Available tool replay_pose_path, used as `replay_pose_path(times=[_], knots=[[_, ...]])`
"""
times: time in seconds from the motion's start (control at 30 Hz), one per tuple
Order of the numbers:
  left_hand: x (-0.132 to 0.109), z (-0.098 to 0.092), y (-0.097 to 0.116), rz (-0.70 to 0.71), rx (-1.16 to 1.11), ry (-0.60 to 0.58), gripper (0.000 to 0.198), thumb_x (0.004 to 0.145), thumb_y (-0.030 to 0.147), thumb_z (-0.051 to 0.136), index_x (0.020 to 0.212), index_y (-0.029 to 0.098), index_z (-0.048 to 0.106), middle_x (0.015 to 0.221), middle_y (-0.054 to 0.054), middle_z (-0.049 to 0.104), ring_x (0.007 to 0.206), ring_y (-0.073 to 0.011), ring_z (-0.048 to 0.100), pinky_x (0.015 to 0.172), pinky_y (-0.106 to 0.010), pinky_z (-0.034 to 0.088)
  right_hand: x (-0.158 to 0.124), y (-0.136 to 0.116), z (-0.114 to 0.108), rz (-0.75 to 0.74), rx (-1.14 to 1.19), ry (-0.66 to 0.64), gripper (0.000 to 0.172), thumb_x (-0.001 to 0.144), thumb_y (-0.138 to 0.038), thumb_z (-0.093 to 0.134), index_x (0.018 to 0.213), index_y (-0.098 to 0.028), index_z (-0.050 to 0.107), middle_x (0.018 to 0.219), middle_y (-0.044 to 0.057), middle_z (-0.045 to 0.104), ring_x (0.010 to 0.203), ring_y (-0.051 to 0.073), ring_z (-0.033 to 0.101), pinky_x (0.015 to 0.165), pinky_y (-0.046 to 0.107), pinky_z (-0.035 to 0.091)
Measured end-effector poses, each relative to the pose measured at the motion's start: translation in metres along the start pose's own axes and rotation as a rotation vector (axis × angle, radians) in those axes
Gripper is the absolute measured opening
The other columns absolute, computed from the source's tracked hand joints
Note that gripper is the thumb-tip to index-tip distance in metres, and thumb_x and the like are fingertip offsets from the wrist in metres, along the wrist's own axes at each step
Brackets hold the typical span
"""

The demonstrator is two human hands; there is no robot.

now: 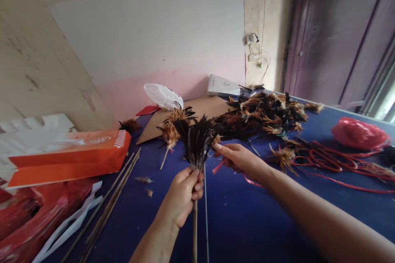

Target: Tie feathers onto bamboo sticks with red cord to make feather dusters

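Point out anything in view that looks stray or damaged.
Two small loose feathers lie on the blue table beyond the left hand, off to its left. Well apart from the large feather pile, they look dropped. Dark scuffs also mark the wall at left.

1 black feather bunch [197, 139] fanned upward at frame centre, above 1 upright thin stick [195, 230]; red plastic ribbon [217, 167] trailed just right.

Stick [195, 232] part-hidden by left hand [188, 191], cut by bottom edge; white box [222, 85] print illegible.
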State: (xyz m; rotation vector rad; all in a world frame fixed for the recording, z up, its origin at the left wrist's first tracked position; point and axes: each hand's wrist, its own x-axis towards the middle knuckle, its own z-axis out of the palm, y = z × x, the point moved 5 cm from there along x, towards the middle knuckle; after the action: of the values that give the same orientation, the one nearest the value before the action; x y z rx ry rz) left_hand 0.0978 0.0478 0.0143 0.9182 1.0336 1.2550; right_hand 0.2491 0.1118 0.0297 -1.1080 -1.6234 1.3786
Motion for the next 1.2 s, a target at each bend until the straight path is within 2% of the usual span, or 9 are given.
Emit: replay_pose_path(times=[0.2, 0.33, 0.53, 0.63, 0.73, 0.87, 0.93, 1.07, 1.2], knots=[[0.002, 0.003, 0.000, -0.037, -0.078, -0.068, 0.016, 0.070, 0.020, 0.064, 0.070, 0.012, 0.050, 0.062, 0.001, 0.047, 0.046, -0.0021, 0.032, 0.039, -0.013, 0.020, 0.002, 0.008, 0.005, 0.105, 0.210, -0.187, 0.034, 0.068, -0.046, 0.065, 0.075, -0.015, 0.054, 0.050, -0.008, 0.038, 0.036, 0.001, 0.019, 0.035, 0.018, 0.008], [-0.001, 0.008, -0.001, -0.059, -0.077, -0.092, 0.014, 0.072, 0.020, 0.062, 0.077, 0.011, 0.052, 0.062, 0.002, 0.045, 0.046, -0.0024, 0.032, 0.039, -0.013, 0.019, 0.000, 0.003, 0.022, 0.042, 0.165, -0.131, 0.026, 0.069, -0.038, 0.066, 0.069, -0.015, 0.055, 0.047, -0.009, 0.040, 0.034, 0.001, 0.023, 0.034, 0.019, 0.012], [-0.003, 0.013, -0.003, -0.097, -0.104, -0.149, 0.014, 0.074, 0.020, 0.061, 0.080, 0.011, 0.054, 0.065, 0.001, 0.046, 0.047, -0.0027, 0.034, 0.039, -0.013, 0.022, -0.001, -0.004, 0.037, -0.068, 0.143, -0.057, 0.016, 0.068, -0.026, 0.064, 0.061, -0.015, 0.054, 0.053, -0.004, 0.056, 0.037, 0.001, 0.031, 0.037, 0.019, 0.018], [-0.002, 0.013, -0.006, -0.111, -0.118, -0.142, 0.011, 0.078, 0.020, 0.058, 0.077, 0.010, 0.053, 0.062, 0.002, 0.044, 0.045, -0.0020, 0.033, 0.037, -0.012, 0.020, -0.002, -0.005, 0.036, -0.095, 0.153, -0.052, 0.017, 0.068, -0.025, 0.065, 0.061, -0.014, 0.054, 0.052, -0.004, 0.055, 0.038, 0.002, 0.032, 0.037, 0.018, 0.018], [0.000, 0.011, -0.009, -0.128, -0.149, -0.112, 0.012, 0.082, 0.018, 0.052, 0.073, 0.010, 0.052, 0.060, 0.001, 0.046, 0.044, -0.0022, 0.037, 0.036, -0.012, 0.023, -0.001, 0.001, 0.036, -0.009, 0.305, -0.079, 0.020, 0.070, -0.030, 0.064, 0.064, -0.015, 0.053, 0.047, -0.007, 0.046, 0.035, 0.001, 0.025, 0.035, 0.018, 0.014], [0.001, 0.006, -0.009, -0.131, -0.129, -0.021, 0.008, 0.083, 0.015, 0.050, 0.077, 0.010, 0.053, 0.075, -0.007, 0.060, 0.059, -0.0095, 0.056, 0.048, -0.018, 0.043, 0.004, 0.014, 0.027, 0.143, 0.687, 0.098, 0.006, 0.074, -0.019, 0.055, 0.078, -0.016, 0.054, 0.051, -0.007, 0.044, 0.035, 0.002, 0.027, 0.035, 0.015, 0.015], [-0.001, 0.006, -0.009, -0.140, -0.102, 0.016, 0.006, 0.083, 0.014, 0.050, 0.079, 0.010, 0.054, 0.084, -0.011, 0.063, 0.067, -0.0130, 0.061, 0.055, -0.022, 0.049, 0.004, 0.018, 0.023, 0.138, 0.840, 0.240, 0.014, 0.070, -0.010, 0.052, 0.084, -0.016, 0.054, 0.052, -0.006, 0.045, 0.037, 0.003, 0.032, 0.036, 0.014, 0.021], [-0.004, 0.019, -0.011, -0.160, -0.121, -0.038, 0.008, 0.083, 0.016, 0.050, 0.085, 0.010, 0.056, 0.087, -0.012, 0.065, 0.067, -0.0156, 0.064, 0.058, -0.025, 0.051, 0.000, 0.013, 0.025, -0.028, 0.986, 0.410, 0.019, 0.068, -0.009, 0.053, 0.085, -0.017, 0.055, 0.054, -0.005, 0.046, 0.043, 0.005, 0.039, 0.040, 0.016, 0.031], [-0.003, 0.028, -0.018, -0.177, -0.151, -0.116, 0.010, 0.083, 0.017, 0.049, 0.084, 0.011, 0.057, 0.076, -0.008, 0.065, 0.057, -0.0145, 0.063, 0.053, -0.026, 0.051, -0.008, 0.000, 0.032, -0.178, 0.971, 0.460, 0.022, 0.069, -0.018, 0.059, 0.090, -0.020, 0.057, 0.059, -0.005, 0.049, 0.047, 0.005, 0.042, 0.044, 0.016, 0.034]])
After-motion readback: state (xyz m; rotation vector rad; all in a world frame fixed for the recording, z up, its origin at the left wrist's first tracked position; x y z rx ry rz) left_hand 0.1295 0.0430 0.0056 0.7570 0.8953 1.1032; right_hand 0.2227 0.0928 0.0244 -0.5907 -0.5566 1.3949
